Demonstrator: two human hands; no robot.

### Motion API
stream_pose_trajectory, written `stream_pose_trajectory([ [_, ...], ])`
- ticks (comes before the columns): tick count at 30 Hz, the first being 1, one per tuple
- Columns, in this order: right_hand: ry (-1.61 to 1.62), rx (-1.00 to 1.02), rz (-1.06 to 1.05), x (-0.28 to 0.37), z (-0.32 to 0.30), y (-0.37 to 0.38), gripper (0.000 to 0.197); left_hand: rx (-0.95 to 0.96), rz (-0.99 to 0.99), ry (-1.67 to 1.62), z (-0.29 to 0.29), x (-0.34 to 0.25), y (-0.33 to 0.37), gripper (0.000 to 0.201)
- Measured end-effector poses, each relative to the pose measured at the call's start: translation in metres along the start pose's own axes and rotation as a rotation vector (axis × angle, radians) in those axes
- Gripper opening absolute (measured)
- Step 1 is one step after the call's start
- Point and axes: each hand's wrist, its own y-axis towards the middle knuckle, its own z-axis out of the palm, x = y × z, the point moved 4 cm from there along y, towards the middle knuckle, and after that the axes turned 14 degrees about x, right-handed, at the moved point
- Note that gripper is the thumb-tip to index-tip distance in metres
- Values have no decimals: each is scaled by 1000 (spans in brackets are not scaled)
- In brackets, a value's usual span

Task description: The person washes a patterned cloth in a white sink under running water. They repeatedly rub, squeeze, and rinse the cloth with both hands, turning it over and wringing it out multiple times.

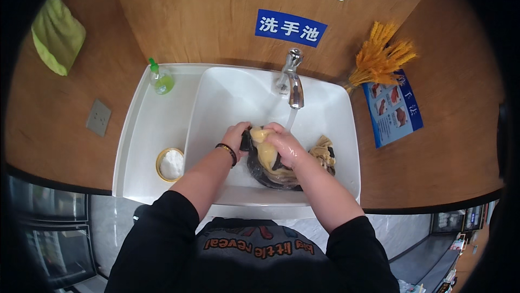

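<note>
Both my hands work low in the white sink (222, 95), beneath the running tap (296, 89). My left hand (236, 137) grips the dark edge of a wet, soft bundle, its fingers partly hidden. My right hand (284, 144) is closed on the bundle's pale yellow, slippery-looking part (266, 153). Below them the bundle's dark, shiny portion (262, 176) spreads over the sink bottom; its exact kind does not show. To the right of my right wrist lies a crumpled tan and black piece (323, 152), also wet.
On the left ledge stand a green-topped soap bottle (162, 82) and a round bowl of white powder (171, 164). A yellow-green towel (57, 35) hangs at far left. Dried golden stalks (382, 57) and a blue poster (391, 108) are at right. A wall socket (98, 118) is left.
</note>
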Motion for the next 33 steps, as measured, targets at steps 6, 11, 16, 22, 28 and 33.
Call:
stream_pose_trajectory([
  [6, -342, -78, -152, 17, 13, -23, 20, 288, -98, -378, 56, 15, 2, 49],
  [11, -959, -261, -455, 10, 72, -46, 22, 748, -188, -621, 27, 28, 33, 42],
  [16, -992, -482, -247, 18, 47, -20, 25, 543, -100, -462, 27, 38, 39, 37],
  [22, -763, -488, -26, 1, -31, -8, 22, 136, -60, -132, 49, 31, 10, 31],
  [28, -1149, -349, -533, 15, 77, -26, 21, 739, -99, -546, 14, 40, 43, 34],
  [33, -924, -497, 49, 38, 21, 1, 20, 327, -15, -364, 41, 33, 28, 29],
])
